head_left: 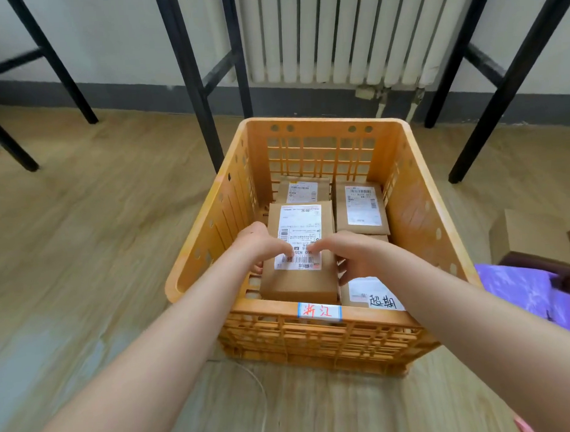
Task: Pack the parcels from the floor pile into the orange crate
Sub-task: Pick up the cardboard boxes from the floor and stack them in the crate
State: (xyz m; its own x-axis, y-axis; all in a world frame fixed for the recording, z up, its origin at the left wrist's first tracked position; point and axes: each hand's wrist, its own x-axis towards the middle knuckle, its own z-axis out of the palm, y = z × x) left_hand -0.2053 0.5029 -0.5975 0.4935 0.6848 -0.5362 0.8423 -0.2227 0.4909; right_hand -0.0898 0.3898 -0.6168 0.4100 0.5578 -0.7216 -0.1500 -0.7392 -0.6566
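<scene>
A brown cardboard parcel (299, 280) with a white shipping label is inside the orange plastic crate (200, 238), near-left. The left hand (262, 245) and right hand (353, 255) grasp its sides. Three other labelled parcels (361, 206) lie around it. The crate stands on a wooden floor (83, 223).

A pale wood-look floor (83, 223) runs back to a white wall (109, 37) edged by a grey skirting band (127, 95). A white ribbed radiator (335, 36) hangs on that wall, centre to right, with its valve and pipes (382, 107) dropping from its lower right corner. Black metal legs stand on the floor in three groups: the left legs (53, 62), the middle legs (191, 80) before the radiator's left end, and the right legs (511, 85) (what they carry is out of view). A thin white cord (264, 400) curves over the floor near the bottom edge.
</scene>
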